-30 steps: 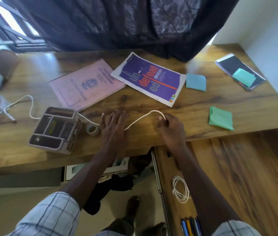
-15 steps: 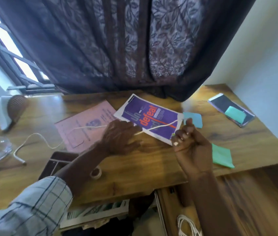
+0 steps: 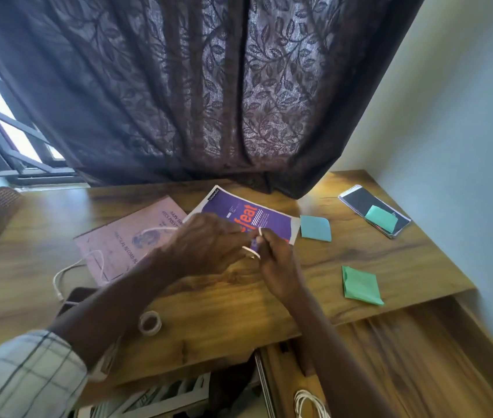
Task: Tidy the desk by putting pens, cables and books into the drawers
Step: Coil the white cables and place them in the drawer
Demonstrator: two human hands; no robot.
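Both hands are raised over the wooden desk (image 3: 239, 297) with a white cable (image 3: 67, 271) between them. My left hand (image 3: 206, 242) grips the cable, which trails left across a pink record book (image 3: 124, 239) to a loose end on the desk. My right hand (image 3: 272, 260) pinches a short loop of the same cable close to the left hand. A purple book (image 3: 272, 220) lies behind the hands, partly hidden. A coiled white cable (image 3: 308, 402) lies in the open drawer (image 3: 420, 357) at lower right.
Blue sticky notes (image 3: 314, 227) and green sticky notes (image 3: 359, 285) lie on the right of the desk. A dark notebook with a green note (image 3: 374, 212) sits far right. A tape roll (image 3: 149, 322) sits near the front edge. A dark curtain (image 3: 209, 86) hangs behind.
The hands have come close together, folding the cable into a loop. The cable's loose end has been drawn right across the desk. The camera has tilted up.
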